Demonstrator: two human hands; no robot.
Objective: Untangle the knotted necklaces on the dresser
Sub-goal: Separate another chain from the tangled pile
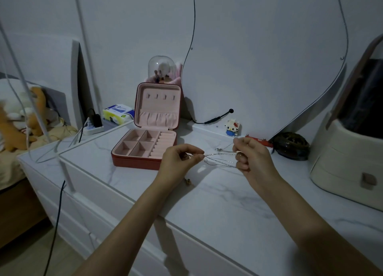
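Thin silver necklace chains (220, 158) stretch in the air between my two hands, a little above the white marble dresser top (217, 195). My left hand (179, 159) pinches the chains' left end between thumb and fingertips. My right hand (249, 154) grips the right end with curled fingers. Several strands cross and loop between the hands. A small gold piece (188, 181) lies on the dresser below my left hand.
An open red jewellery box (147, 138) with pink lining stands behind my left hand. A cream organiser (348, 161) fills the right side, with a dark round object (290, 145) beside it. A small block figure (232, 127) stands by the wall. Cables hang at the left.
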